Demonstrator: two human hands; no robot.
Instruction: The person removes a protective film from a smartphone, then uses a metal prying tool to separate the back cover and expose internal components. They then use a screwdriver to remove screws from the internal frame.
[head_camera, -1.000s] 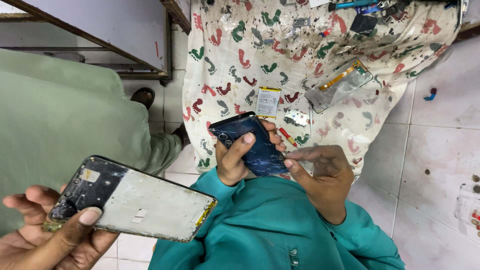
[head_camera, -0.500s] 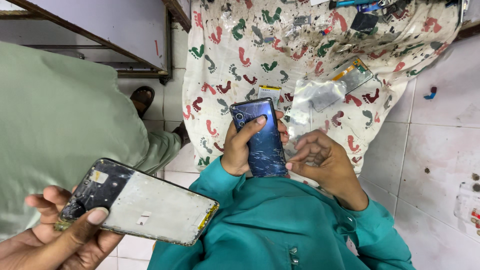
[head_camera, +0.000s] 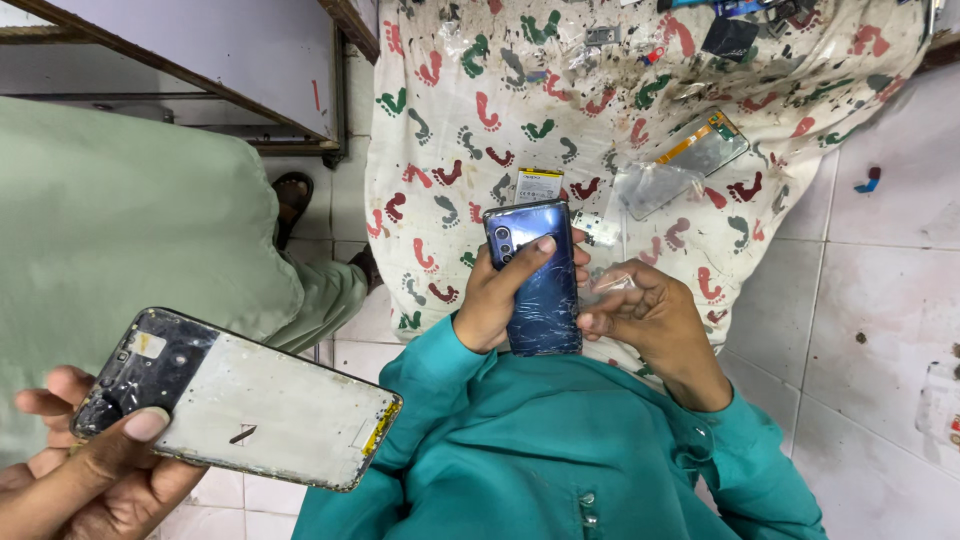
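My left hand (head_camera: 95, 475) comes in at the bottom left and grips an opened phone body (head_camera: 240, 400), a pale metal frame with a dark camera end. My thumb presses on its top face and my fingers curl around its left end. My right hand is out of sight. In front of me a co-worker in a teal shirt (head_camera: 540, 450) holds a blue phone with a cracked back (head_camera: 535, 275) upright in one hand. That person's other hand (head_camera: 650, 320) rests beside it with a bit of clear film.
A cream cloth with coloured footprint marks (head_camera: 470, 110) lies on the tiled floor (head_camera: 880, 300). On it are a phone battery (head_camera: 538, 185), a screen part with an orange flex strip (head_camera: 705, 145) and several small parts. A person in pale green (head_camera: 130, 230) sits at left beside a metal table (head_camera: 200, 50).
The co-worker has turned the blue phone upright and lifted it a little. The opened phone body in my hand has barely shifted.
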